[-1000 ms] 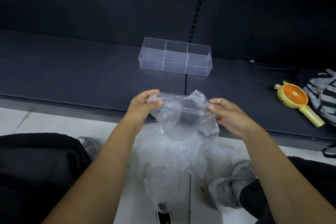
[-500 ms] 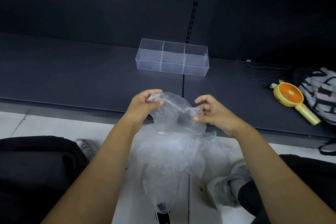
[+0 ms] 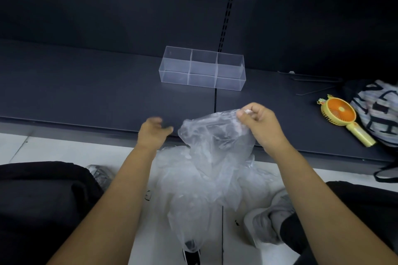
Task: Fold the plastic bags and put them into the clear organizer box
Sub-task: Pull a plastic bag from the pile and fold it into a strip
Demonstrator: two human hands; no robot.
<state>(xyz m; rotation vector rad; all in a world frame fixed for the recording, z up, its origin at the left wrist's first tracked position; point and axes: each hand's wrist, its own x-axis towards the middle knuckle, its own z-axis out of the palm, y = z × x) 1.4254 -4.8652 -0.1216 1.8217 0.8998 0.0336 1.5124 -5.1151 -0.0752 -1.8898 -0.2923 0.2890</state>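
1. Head view, right hand: the right hand (image 3: 260, 127) is raised over the front edge of the dark shelf (image 3: 86, 92). It pinches the top corner of a clear plastic bag (image 3: 215, 135) between thumb and forefinger, and its other fingers are curled toward the palm.
2. Left hand: the left hand (image 3: 153, 133) looks a little blurred. Its fingers are loosely spread and hold nothing. The fingertips are just beside the left edge of the bag, and I cannot tell if they touch it.
3. The bag: it hangs crumpled from the right hand and is not folded. Its lower part reaches down to a pile of plastic bags (image 3: 193, 183), which lies on the white floor (image 3: 43, 148) between the person's legs.
4. The box: the clear organizer box (image 3: 202, 71) stands on the shelf, behind the hands and well apart from them. It has three compartments in a row, and the dark shelf shows through its walls.
5. Right side of the shelf: a yellow hand fan (image 3: 338, 112) with an orange centre lies flat, its handle pointing toward the front edge. Just beside it, at the border of the picture, is a striped cloth bag (image 3: 381, 109).
6. Lower part: a grey shoe (image 3: 265, 226) is beside the pile on the right, and another shoe (image 3: 99, 174) shows partly on the left.
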